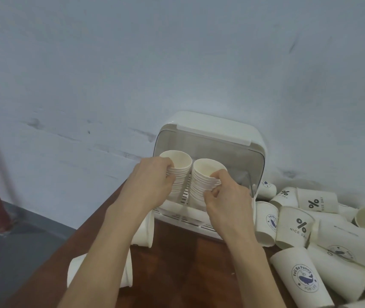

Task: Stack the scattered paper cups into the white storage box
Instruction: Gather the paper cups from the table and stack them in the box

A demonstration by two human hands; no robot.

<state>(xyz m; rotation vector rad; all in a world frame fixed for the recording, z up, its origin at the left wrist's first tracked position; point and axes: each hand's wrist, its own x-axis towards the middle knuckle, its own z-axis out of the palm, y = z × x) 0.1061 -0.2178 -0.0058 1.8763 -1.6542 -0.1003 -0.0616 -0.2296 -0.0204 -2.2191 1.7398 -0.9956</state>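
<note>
Inside the open white plastic storage box (pixel 212 130) on the dark reddish-brown wooden worktop (pixel 183 270), the left hand (pixel 152 183) and right hand (pixel 226 196) each grip a stack of nested white paper cups (pixel 178 172), with loose printed white paper cups (pixel 323 243) heaped at right.

One white storage box (pixel 210 138) holds two stacks of nested paper cups, a left stack (pixel 178 172) and a right stack (pixel 203 181), while two loose cups lie left of the box and roughly a dozen right of it.
</note>
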